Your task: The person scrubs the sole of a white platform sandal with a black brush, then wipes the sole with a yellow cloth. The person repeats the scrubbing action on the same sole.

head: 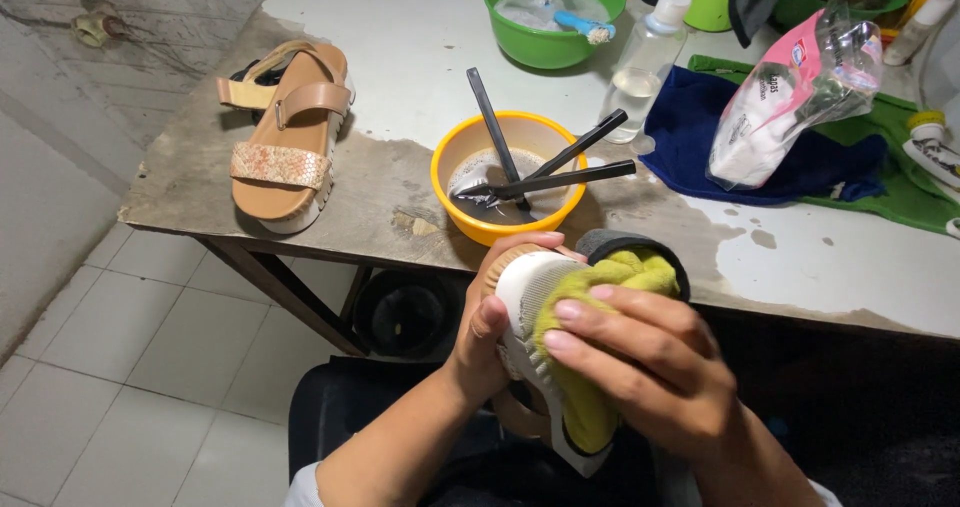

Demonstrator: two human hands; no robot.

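**Sandal held sole-up over the lap, cloth pressed to its white sole**

- Position: the sandal in hand (530,297) sits off the table (400,27), just in front of its near edge and above the person's lap. Its ribbed white sole faces up toward the camera; tan edging shows along the rim.
- Left hand (485,337): wrapped around the sandal's side, thumb on the sole edge, fingers curled behind and out of sight. Grip is closed on the sandal.
- Right hand (650,367): fingers flat and pressed together, pinning a yellow-green cloth (590,367) against the sole. Grip is closed on the cloth.
- Handling, as judged: the platform sole looks thick and stiff, probably light foam or rubber, so it should take firm pressure without bending. The ribbing gives purchase. If damp, the smooth sidewall could slip; a hold across the sole's width, as the left hand has, looks the surest. Straps look softer and a poor place to hold.
- The cloth is soft, limp, bunched under the fingertips.
- Nearby on the table: matching sandal (285,132) lying at the left end, well apart; yellow bowl (508,175) of murky liquid with black-handled brushes (560,172) leaning in it, just beyond the hands; green bowl (553,12) further back; clear bottle (645,62); blue cloth (700,127).
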